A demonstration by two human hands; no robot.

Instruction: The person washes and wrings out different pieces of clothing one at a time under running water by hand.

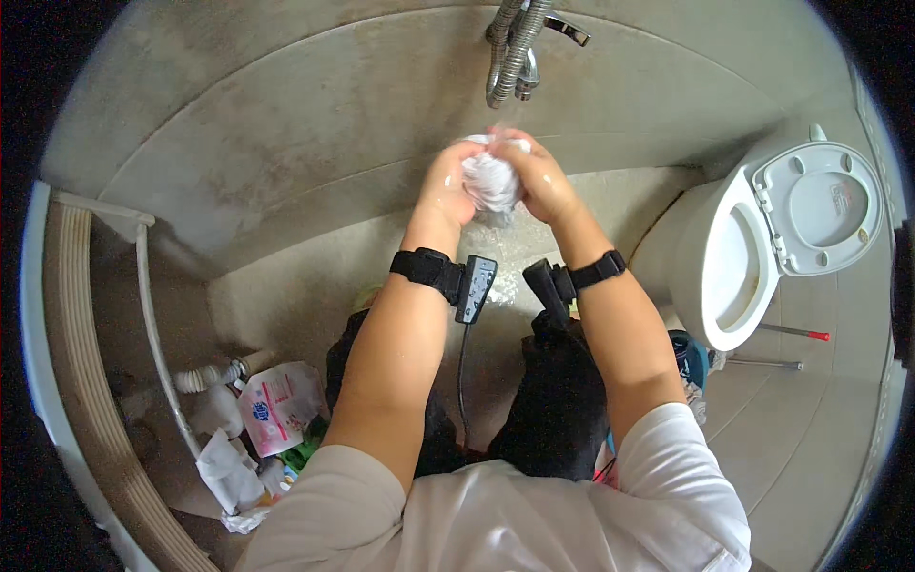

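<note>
Between my two hands is a bunched, wet white cloth [493,183], held just below a metal tap [525,81] on the wall. Water runs from the tap onto the cloth and drips to the floor under it. My left hand [446,181] wraps the cloth from its left side, fingers curled round it. From the other side my right hand [541,179] grips it, thumb over the top. Both hands are wet. The cloth's exact kind cannot be made out while it is crumpled. Each wrist wears a black strap with a small device.
A white toilet [739,276] with its lid raised stands at the right. Coiled metal hoses [515,52] hang in front of the tap. At the lower left, a pink and white pouch [276,408] lies among litter beside a pale pipe [157,324]. Wet floor [286,262] lies below.
</note>
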